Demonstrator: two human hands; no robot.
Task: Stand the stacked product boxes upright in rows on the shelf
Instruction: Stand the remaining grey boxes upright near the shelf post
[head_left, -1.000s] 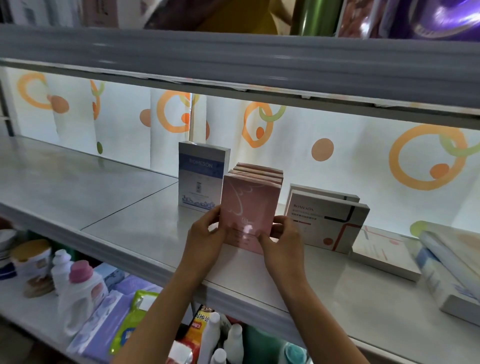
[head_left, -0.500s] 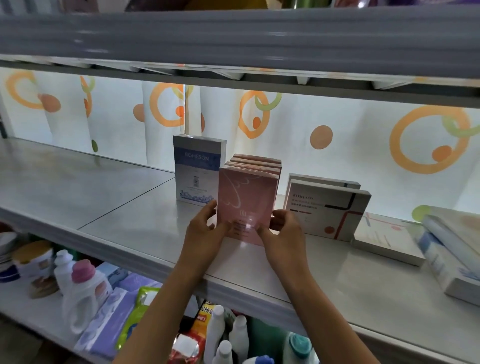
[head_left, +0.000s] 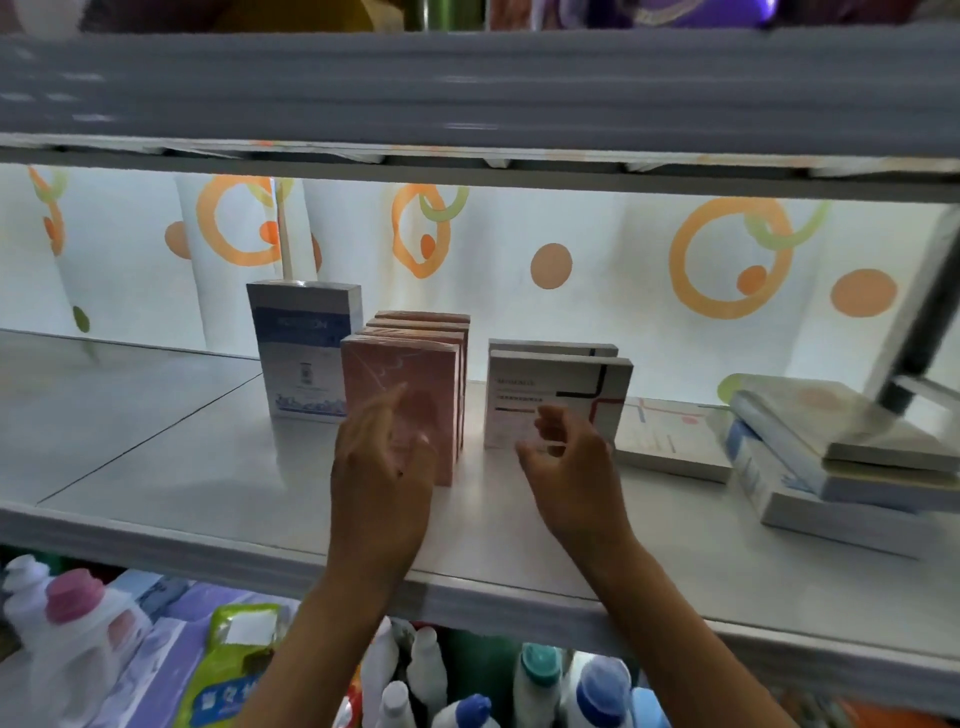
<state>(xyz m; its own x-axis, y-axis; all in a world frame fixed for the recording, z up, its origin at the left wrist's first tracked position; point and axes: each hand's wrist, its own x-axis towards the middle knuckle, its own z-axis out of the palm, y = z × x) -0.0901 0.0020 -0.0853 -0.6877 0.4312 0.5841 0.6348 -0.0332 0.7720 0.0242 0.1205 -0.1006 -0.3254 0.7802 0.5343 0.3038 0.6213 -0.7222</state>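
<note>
I am seeing both hands empty, fingers loosely spread: left hand (head_left: 382, 467) before the upright pink boxes (head_left: 410, 395), right hand (head_left: 569, 462) nearer the flat stacked boxes (head_left: 831, 457) lying rightward on the shelf (head_left: 182, 467).

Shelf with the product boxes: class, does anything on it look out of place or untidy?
Yes. At the right end of the shelf, a stack of boxes lies flat and skewed, and another flat box lies beside the white boxes. The pink boxes and blue box stand upright.
</note>
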